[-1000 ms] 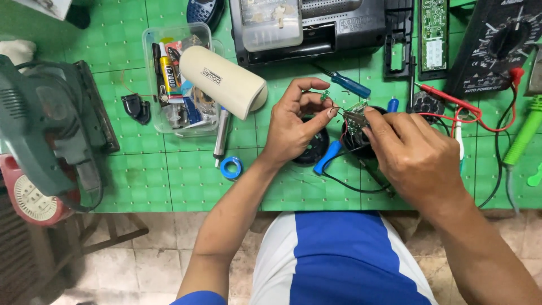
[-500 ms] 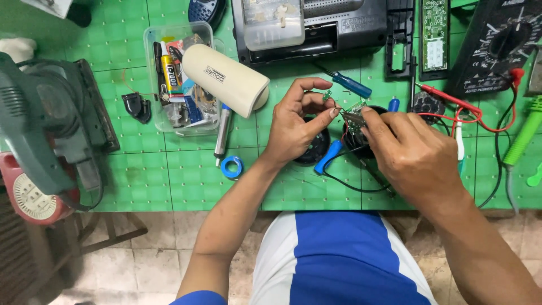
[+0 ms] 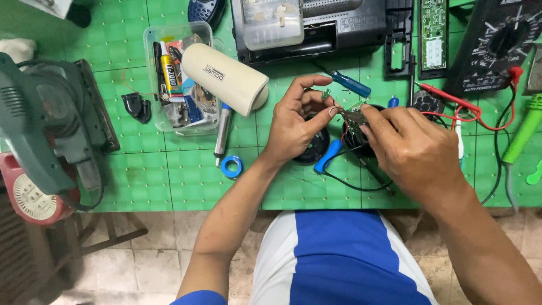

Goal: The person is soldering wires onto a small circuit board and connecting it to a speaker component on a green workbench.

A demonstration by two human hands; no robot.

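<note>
Above the green mat, both the left hand and right hand pinch a small circuit board between 2 black round parts, wires attached, work apparently midway.

Left of the grip, a cream cylinder lies across a clear plastic box of small parts, with a soldering pen and a blue tape roll nearer. Above the grip sits a blue-handled screwdriver beside a black radio case. Right of it a black multimeter trails red leads. Far left stands a green power tool.
</note>
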